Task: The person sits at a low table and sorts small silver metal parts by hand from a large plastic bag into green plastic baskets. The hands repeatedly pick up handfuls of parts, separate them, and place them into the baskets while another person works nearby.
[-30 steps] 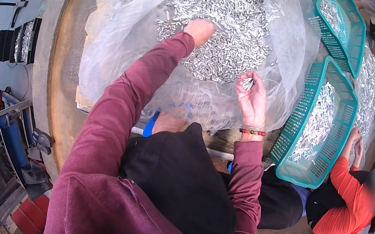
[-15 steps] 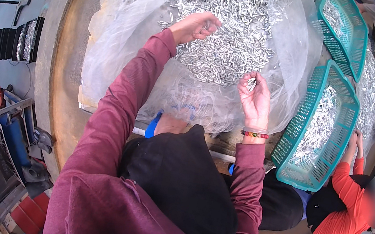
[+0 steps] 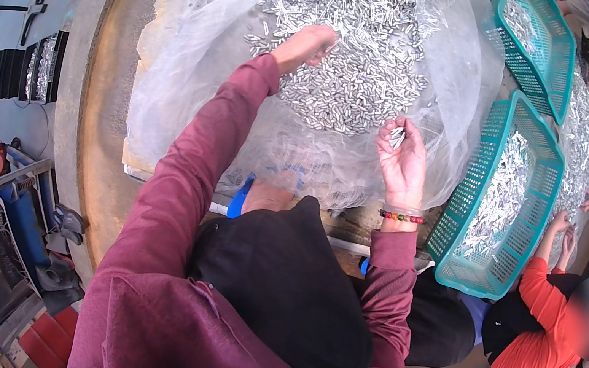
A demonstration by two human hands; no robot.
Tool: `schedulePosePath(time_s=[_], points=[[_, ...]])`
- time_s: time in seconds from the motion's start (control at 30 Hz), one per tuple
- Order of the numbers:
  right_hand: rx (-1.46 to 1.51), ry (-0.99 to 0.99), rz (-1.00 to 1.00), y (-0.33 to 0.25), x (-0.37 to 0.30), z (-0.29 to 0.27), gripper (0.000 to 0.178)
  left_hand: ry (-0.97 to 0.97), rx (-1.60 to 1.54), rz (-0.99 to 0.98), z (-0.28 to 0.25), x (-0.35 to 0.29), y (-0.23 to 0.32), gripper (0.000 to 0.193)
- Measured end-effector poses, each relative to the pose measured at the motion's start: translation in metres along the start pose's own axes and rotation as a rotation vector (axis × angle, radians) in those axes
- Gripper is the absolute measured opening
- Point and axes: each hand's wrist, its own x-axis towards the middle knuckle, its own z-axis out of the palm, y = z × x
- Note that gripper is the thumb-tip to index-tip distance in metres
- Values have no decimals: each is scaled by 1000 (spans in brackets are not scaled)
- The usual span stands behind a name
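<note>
A wide heap of small, silvery, rod-like metal pieces (image 3: 347,96) lies spread on a whitish translucent mesh sheet (image 3: 202,85) in front of me. My left hand (image 3: 306,49) is over the heap, its fingers curled together in a pinch; whatever is between the fingertips is too small to make out. At the heap's near right edge, my right hand (image 3: 403,163) is turned palm up with curled fingers. Several metal pieces (image 3: 397,136) rest in it, held by the fingers. A beaded bracelet circles the right wrist.
To the right stand two green plastic baskets (image 3: 447,231) (image 3: 565,88) holding silvery pieces. Beyond them, a person in an orange top (image 3: 541,331) and others work at another silvery heap (image 3: 579,144). A concrete ledge (image 3: 92,75) runs along the left. My blue-shod foot (image 3: 240,198) is near the sheet.
My left hand has turned slightly and its fingers have closed more over the heap. My right hand stays nearly in place with its pieces. On the right, other people's hands have shifted.
</note>
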Motion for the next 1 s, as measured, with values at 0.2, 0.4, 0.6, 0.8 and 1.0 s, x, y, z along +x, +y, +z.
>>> schedulePosePath(time_s=[0.2, 0.4, 0.6, 0.8, 1.0], points=[[118, 51, 22, 5, 4, -10, 17, -223, -368, -170, 1, -23, -2, 24], [139, 95, -1, 24, 8, -15, 30, -74, 1006, 383, 30, -20, -20, 12], [196, 142, -7, 29, 10, -12, 38, -54, 863, 331, 30, -7, 21, 22], [306, -19, 54, 21, 18, -20, 38, -371, 796, 584, 107, -57, 86, 23], [328, 14, -108, -16, 5, -12, 23, -37, 573, 673, 97, -13, 109, 23]])
